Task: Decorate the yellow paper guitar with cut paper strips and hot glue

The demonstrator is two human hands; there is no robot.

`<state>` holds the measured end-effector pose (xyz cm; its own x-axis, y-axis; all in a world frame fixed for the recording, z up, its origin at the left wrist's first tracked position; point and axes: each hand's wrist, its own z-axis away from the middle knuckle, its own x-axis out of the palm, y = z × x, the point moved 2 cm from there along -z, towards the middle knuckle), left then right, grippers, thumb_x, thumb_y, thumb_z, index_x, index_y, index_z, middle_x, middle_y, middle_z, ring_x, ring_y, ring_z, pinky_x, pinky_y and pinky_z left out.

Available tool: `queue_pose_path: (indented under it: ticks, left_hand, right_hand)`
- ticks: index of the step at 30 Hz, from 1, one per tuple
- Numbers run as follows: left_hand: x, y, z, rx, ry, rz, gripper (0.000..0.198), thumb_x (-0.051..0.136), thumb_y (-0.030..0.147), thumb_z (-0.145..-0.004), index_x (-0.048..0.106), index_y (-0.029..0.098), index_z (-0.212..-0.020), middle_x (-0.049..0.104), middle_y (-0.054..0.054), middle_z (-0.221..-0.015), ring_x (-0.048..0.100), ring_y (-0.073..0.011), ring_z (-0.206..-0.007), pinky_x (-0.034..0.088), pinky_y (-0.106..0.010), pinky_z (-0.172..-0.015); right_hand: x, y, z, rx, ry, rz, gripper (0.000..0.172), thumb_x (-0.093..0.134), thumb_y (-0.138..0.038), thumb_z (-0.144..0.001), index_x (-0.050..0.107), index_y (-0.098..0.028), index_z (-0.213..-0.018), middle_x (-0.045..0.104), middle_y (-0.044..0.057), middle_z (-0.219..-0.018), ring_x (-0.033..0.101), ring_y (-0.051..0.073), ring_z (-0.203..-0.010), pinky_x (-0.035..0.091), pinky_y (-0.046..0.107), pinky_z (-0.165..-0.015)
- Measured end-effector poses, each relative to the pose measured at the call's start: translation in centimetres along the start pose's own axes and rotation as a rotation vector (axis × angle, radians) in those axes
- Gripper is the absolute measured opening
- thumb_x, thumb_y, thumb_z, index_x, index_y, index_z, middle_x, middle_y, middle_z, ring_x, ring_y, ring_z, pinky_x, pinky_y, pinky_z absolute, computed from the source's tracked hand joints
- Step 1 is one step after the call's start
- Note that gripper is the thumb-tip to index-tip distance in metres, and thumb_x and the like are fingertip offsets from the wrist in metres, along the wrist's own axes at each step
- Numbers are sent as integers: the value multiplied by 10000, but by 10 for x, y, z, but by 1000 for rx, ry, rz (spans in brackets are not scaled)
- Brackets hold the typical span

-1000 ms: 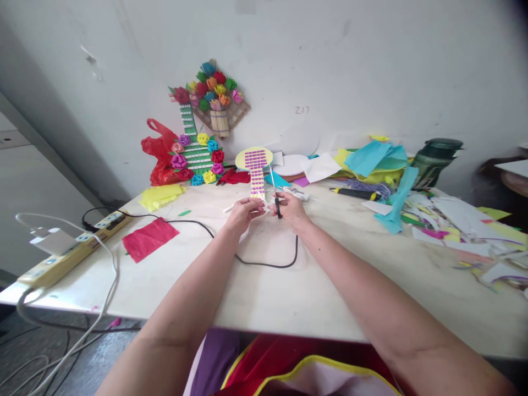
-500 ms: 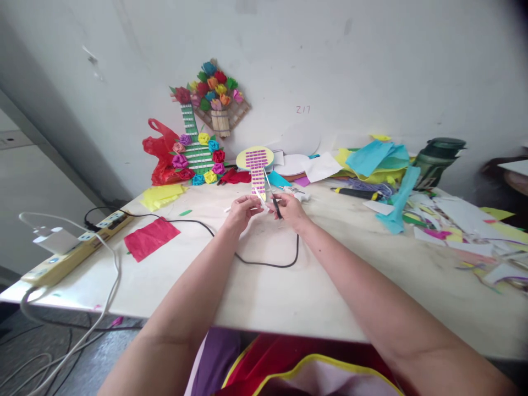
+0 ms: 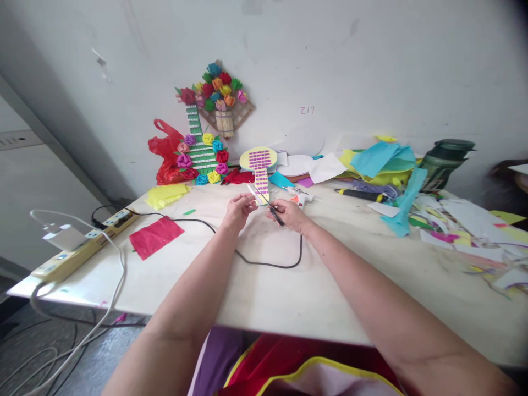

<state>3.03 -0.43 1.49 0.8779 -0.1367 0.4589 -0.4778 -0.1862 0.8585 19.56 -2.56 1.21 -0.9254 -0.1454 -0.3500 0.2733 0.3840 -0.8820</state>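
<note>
Near the middle of the table, my left hand (image 3: 240, 212) is closed on a small white strip (image 3: 252, 190) that points up and away. My right hand (image 3: 290, 215) is wrapped round the dark handles of a pair of scissors (image 3: 275, 213), with the blades directed toward the strip. Just beyond both hands stands a yellow oval-topped piece (image 3: 261, 179) covered in purple and white strips. A glue gun (image 3: 302, 200), partly hidden, lies behind my right hand.
A power strip (image 3: 74, 254) and red paper (image 3: 157, 237) lie left. Flower crafts (image 3: 202, 157) lean on the wall. A black cable (image 3: 264, 264) loops in front. Paper scraps (image 3: 462, 220), a cutter (image 3: 361, 194) and a green bottle (image 3: 445, 165) are right.
The view has shifted slightly. The scissors have tilted to the left and their blades look closer together. The white strip now sticks up above my left fingertips.
</note>
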Motion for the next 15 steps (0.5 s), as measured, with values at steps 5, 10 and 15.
queue_pose_path:
  ticks: [5,10,15]
  left_hand:
    - [-1,1,0,-3,16,14,172,712,193,-560,616,122,-683,532,20,-538,517,-70,-526,465,-234,-603]
    - [-1,1,1,19,0,23,152,707,197,-568,592,129,-641,535,19,-541,517,-70,-532,468,-240,-621]
    - [-3,0,-1,41,-11,40,128,688,178,-567,579,124,-606,544,6,-536,528,-79,-531,465,-240,-608]
  right_hand:
    - [-1,2,1,-41,14,125,248,707,-332,-597,642,-199,-796,612,-18,-609,530,119,-572,373,210,-513]
    - [-1,-3,4,-65,8,289,264,697,-366,-614,643,-216,-824,645,-5,-662,557,136,-619,379,217,-542]
    - [-2,-10,8,-71,8,458,325,670,-438,-636,638,-226,-881,664,-3,-709,588,151,-674,391,229,-585]
